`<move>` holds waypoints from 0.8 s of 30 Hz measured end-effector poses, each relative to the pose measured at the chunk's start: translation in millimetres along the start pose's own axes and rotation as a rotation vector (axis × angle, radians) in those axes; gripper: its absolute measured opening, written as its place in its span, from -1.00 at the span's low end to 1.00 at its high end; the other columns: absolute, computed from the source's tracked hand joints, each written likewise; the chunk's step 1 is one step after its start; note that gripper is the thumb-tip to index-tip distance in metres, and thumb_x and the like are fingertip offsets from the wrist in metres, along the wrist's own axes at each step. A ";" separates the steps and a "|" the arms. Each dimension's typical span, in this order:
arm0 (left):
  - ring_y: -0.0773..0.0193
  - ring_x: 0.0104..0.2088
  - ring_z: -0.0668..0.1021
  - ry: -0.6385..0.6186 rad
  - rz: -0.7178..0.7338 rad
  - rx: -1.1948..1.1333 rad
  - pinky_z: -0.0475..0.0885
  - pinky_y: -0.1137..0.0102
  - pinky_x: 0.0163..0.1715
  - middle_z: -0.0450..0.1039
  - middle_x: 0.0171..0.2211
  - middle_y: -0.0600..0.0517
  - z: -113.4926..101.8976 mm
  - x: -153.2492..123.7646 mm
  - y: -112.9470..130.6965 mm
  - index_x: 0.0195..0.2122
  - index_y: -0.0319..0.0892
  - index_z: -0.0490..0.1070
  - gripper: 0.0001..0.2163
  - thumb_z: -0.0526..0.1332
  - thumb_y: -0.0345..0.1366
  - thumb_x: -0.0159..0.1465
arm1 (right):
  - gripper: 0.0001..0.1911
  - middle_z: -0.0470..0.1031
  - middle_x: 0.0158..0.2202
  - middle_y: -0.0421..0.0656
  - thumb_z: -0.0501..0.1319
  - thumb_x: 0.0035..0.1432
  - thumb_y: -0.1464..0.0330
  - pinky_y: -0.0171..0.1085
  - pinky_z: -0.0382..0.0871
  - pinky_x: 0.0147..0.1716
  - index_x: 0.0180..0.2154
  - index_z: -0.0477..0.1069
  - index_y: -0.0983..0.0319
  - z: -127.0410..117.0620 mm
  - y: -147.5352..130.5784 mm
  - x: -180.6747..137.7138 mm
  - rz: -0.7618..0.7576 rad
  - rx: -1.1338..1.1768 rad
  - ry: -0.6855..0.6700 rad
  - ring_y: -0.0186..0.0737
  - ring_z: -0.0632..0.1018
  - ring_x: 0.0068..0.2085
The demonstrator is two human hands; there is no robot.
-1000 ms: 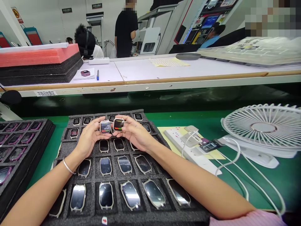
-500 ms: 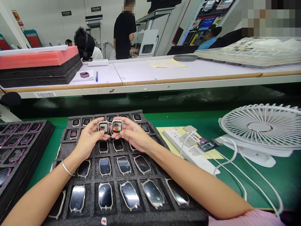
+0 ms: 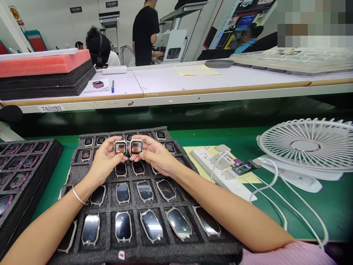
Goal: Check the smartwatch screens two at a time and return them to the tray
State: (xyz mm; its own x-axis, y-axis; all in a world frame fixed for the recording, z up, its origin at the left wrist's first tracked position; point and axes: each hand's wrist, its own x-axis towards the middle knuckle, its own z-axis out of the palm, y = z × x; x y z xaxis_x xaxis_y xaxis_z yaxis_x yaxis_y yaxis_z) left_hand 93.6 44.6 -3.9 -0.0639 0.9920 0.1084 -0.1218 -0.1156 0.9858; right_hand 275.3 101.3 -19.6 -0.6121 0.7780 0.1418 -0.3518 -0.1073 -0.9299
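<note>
My left hand (image 3: pixel 106 160) grips a smartwatch (image 3: pixel 120 147) without a strap, its light frame between fingers and thumb. A second smartwatch (image 3: pixel 136 147) is held in my right hand (image 3: pixel 154 155), close beside the first. Both screens are lit and show a picture with red and green patches. The two hands are over a black foam tray (image 3: pixel 106 217), whose square pockets hold several more light-framed watches. In the near rows the watch screens are dark; some far ones show text.
To the left lies another foam tray (image 3: pixel 55 154) with purple-framed watches. On the right are a white fan (image 3: pixel 303 146), a power strip (image 3: pixel 220 173) and loose white cables (image 3: pixel 278 206). A raised shelf (image 3: pixel 176 88) crosses behind, with foam sheets (image 3: pixel 44 68). Other people are beyond it.
The pictures on both watch screens have changed, with the red and green patches shifted. Both hands keep hold of their watches; the view has shifted slightly.
</note>
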 end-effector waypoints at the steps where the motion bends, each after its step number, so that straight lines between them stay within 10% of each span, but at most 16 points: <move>1: 0.38 -0.44 0.62 0.002 -0.001 0.002 0.55 0.41 -0.29 0.51 -0.22 0.08 0.2 -0.2 -0.1 -0.01 -0.13 0.33 -0.53 0.33 -0.45 0.03 | -0.49 0.55 -0.26 -0.20 0.26 -0.01 0.53 -0.24 0.49 -0.25 0.02 0.32 0.17 0.2 0.1 -0.3 0.001 -0.002 -0.001 -0.27 0.63 -0.31; 24: 0.30 -0.41 0.65 -0.031 0.277 -0.111 0.56 0.38 -0.30 0.55 -0.30 0.06 11.5 33.5 101.6 0.03 -0.17 0.43 -0.51 0.27 -0.45 0.01 | -0.81 0.55 -0.38 -0.16 0.12 0.29 0.31 -0.26 0.45 -0.40 -0.11 0.42 0.21 34.9 -104.5 47.9 -0.251 -0.036 -0.021 -0.30 0.58 -0.45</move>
State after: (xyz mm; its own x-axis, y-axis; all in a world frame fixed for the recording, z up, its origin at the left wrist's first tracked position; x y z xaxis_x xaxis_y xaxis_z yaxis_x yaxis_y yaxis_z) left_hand 90.5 66.7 101.3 -0.0800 0.9227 0.3771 -0.2115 -0.3854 0.8982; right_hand 258.1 128.2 96.3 -0.5235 0.7644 0.3763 -0.4694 0.1099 -0.8761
